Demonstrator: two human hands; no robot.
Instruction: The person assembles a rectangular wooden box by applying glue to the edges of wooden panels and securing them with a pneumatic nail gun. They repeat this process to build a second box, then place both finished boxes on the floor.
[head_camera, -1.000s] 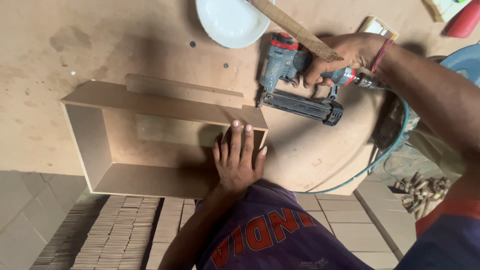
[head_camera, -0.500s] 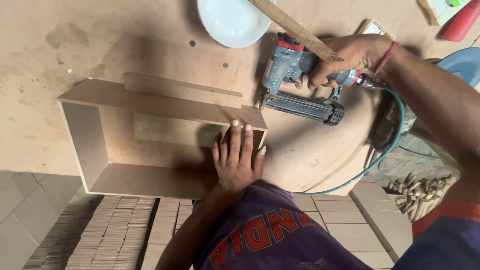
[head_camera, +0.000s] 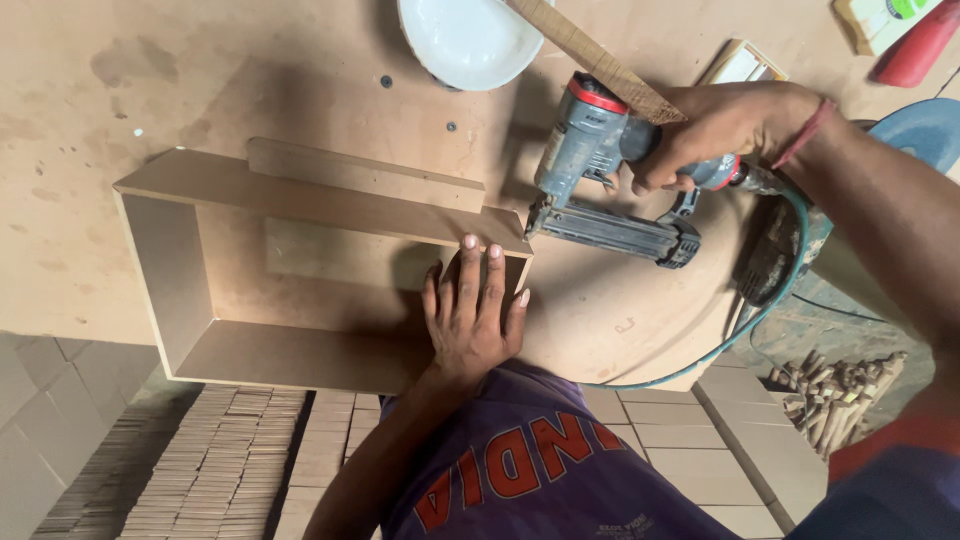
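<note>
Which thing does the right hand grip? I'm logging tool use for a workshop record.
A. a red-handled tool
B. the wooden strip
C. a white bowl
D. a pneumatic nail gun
D: the right hand is closed around the handle of the grey nail gun, whose nose sits at the corner of the open wooden box, while the left hand lies flat against that box.

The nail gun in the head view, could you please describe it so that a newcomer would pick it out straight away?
Start at the open fibreboard box frame lying on the brown workbench, steadied by the left hand. At its right-hand corner, the right hand grips the nail gun, nose at the frame's corner. It is the only grey metal tool there, with a red-ringed cap, a long dark magazine and a green hose.
</note>
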